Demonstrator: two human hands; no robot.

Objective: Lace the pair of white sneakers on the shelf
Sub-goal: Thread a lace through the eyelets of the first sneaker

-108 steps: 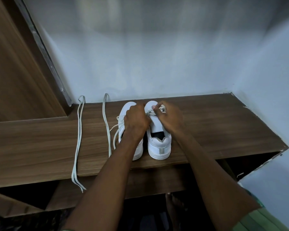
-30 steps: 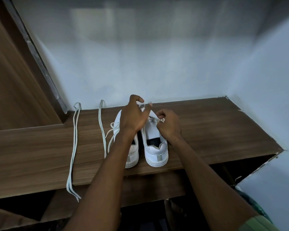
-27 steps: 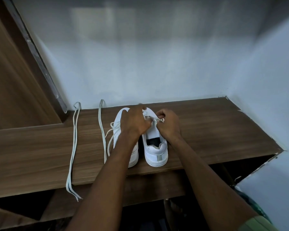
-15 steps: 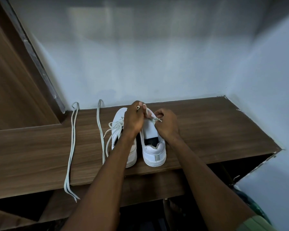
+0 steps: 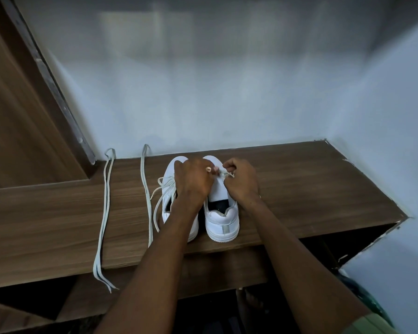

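Head view, shelf: a wooden shelf runs across the middle of the frame; its front edge crosses the lower centre, its right end is cut off at an angle at centre right, its back edge meets the pale wall; a brown panel closes the upper left.
Sneakers: the left sneaker and the right sneaker stand side by side at frame centre, heels toward the front edge and close to it, toes near the wall.
Left hand: the left hand lies over the tops of both shoes, fingers curled and pinching a lace end above the right sneaker.
Right hand: the right hand is curled, pinching the same lace end from the right; the two hands are nearly touching.
Laces: loose lace trails from the left sneaker; a spare lace lies just left of it; a second doubled lace lies further left, its tips hanging past the front edge.
Open room: bare shelf stretches right of the sneakers to the angled end, and left of the doubled lace to the frame's edge; dark space opens below the front edge.
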